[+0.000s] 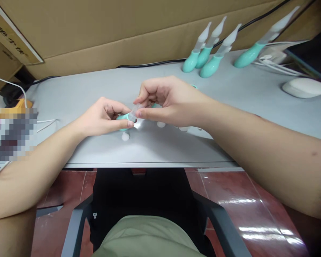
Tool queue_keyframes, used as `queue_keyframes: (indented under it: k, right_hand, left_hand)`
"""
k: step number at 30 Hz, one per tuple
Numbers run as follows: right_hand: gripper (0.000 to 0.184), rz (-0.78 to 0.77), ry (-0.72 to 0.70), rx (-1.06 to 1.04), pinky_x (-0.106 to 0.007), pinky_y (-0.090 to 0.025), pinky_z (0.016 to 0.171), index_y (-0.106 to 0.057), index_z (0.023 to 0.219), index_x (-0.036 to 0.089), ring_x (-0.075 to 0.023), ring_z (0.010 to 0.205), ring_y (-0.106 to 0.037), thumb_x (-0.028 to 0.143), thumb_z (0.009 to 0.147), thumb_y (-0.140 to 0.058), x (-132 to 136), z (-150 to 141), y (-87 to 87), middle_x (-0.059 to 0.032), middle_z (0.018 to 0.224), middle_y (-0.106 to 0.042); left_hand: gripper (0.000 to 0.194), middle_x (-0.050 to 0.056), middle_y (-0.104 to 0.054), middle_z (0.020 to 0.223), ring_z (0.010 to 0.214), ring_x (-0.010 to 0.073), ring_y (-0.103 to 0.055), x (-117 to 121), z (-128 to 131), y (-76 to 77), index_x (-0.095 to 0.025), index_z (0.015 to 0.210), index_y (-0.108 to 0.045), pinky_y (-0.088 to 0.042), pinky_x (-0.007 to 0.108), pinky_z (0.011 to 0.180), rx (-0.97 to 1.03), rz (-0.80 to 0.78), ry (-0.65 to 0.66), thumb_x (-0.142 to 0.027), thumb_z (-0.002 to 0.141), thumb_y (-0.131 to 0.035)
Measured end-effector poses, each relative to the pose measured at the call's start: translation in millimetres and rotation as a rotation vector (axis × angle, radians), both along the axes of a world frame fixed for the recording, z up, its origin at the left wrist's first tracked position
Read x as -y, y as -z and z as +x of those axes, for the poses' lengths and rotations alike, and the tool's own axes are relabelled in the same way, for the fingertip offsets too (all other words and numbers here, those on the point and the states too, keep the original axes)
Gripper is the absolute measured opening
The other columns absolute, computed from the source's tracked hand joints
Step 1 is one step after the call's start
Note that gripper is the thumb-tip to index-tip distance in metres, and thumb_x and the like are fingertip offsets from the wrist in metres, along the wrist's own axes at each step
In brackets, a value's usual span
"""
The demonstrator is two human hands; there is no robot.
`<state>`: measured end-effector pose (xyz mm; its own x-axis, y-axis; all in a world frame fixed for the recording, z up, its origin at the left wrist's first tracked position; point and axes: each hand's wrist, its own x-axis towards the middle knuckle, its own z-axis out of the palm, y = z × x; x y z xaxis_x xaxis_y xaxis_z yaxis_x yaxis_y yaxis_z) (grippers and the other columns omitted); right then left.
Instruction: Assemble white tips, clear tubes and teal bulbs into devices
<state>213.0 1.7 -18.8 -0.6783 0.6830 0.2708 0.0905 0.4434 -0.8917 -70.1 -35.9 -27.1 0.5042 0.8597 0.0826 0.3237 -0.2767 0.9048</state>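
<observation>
My left hand [108,116] is closed around a teal squeeze bulb [123,117], which lies on its side just above the desk. At the bulb's neck is a clear plastic tube [133,113], pinched between the thumb and fingers of my right hand [163,100]. The tube's near end meets the bulb's rim; whether it is fully seated I cannot tell. A small white disc [125,136] lies below my left thumb. Another white disc [161,124] sits under my right hand, and teal parts behind that hand are mostly hidden.
Several assembled teal bulb aspirators [211,66] with white tips stand at the back right. A white computer mouse [305,87] and white cables [278,66] lie at the right. Cardboard [109,32] walls the back, with a black cable [155,64] along it. Chair arms flank my lap.
</observation>
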Motion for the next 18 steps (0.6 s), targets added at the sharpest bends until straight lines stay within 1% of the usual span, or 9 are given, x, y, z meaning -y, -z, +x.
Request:
queue_keyframes:
  k: [3,6,10,15,18]
  right_hand:
    - [0.038,-0.018,0.010,0.013,-0.031,-0.063,0.059,-0.072,0.095,0.026,-0.0231,0.089,-0.077,0.032,0.100,-0.109,-0.6,-1.2,-0.6,-0.0049,0.095,-0.081]
    - [0.036,-0.029,0.021,0.025,-0.031,-0.062,0.060,-0.072,0.095,0.026,-0.0223,0.088,-0.076,0.023,0.100,-0.107,0.3,-2.2,-1.9,-0.0046,0.095,-0.080]
    - [0.031,-0.039,0.023,0.025,-0.030,-0.061,0.058,-0.073,0.097,0.025,-0.0205,0.085,-0.074,0.021,0.101,-0.104,0.6,-2.4,-1.8,-0.0043,0.096,-0.082]
    - [0.028,-0.076,0.025,0.059,-0.031,-0.059,0.051,-0.075,0.103,0.026,-0.0199,0.080,-0.073,0.017,0.101,-0.102,-2.5,-1.4,-2.9,-0.0038,0.098,-0.085]
    - [0.027,-0.069,0.045,0.076,-0.031,-0.060,0.056,-0.076,0.104,0.026,-0.0190,0.080,-0.074,0.009,0.101,-0.097,-3.9,-2.2,-4.5,-0.0041,0.096,-0.086]
  left_hand:
    - [0.041,0.010,-0.095,0.092,0.076,0.0208,-0.086,0.1,1.5,-1.5,-0.018,0.104,-0.101,-0.069,0.029,0.069,-0.037,-0.008,0.003,-0.053,0.093,-0.119]
    - [0.032,0.008,-0.093,0.089,0.073,0.0181,-0.082,0.5,3.5,-2.9,-0.018,0.104,-0.102,-0.064,0.027,0.066,-0.038,-0.031,0.007,-0.046,0.095,-0.114]
    - [0.023,0.008,-0.093,0.091,0.074,0.0162,-0.081,0.6,4.2,-3.5,-0.018,0.102,-0.102,-0.063,0.025,0.069,-0.010,-0.032,0.022,-0.038,0.095,-0.112]
    - [0.030,0.009,-0.095,0.094,0.076,0.0182,-0.083,-0.3,0.9,-3.3,-0.019,0.109,-0.103,-0.065,0.027,0.070,-0.019,-0.038,0.029,-0.042,0.094,-0.116]
    - [0.038,0.012,-0.097,0.103,0.082,0.0194,-0.086,-1.5,-1.3,-3.9,-0.017,0.109,-0.102,-0.069,0.028,0.077,-0.004,-0.032,0.053,-0.049,0.096,-0.118]
